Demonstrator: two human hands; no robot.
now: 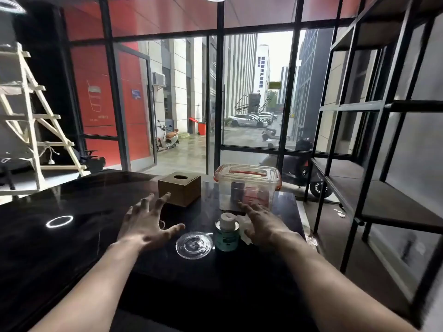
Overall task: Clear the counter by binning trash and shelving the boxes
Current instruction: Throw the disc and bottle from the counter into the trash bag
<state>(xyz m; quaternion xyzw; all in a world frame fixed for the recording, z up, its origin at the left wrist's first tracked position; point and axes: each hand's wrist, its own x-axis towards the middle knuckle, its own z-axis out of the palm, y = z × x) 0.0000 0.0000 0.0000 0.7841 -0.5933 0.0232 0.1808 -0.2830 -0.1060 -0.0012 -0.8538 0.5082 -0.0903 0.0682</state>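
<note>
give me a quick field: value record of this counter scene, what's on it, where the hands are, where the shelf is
surface: dark glossy counter
boxes: wooden tissue box at the back; clear storage box with orange latches to its right
small items: clear plastic lid lying flat; small can beside it, something white stuffed in its top; crumpled white paper right of the can
left hand: open, fingers spread, near the tissue box
right hand: open, in front of the storage box
held: nothing
shelving: black metal shelf unit on the right

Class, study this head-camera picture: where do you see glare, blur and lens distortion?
Head view: a ring-shaped light reflection glares on the glossy black counter; both hands, left hand and right hand, are motion-blurred; the wide lens bows the black shelving and window frames.
</note>
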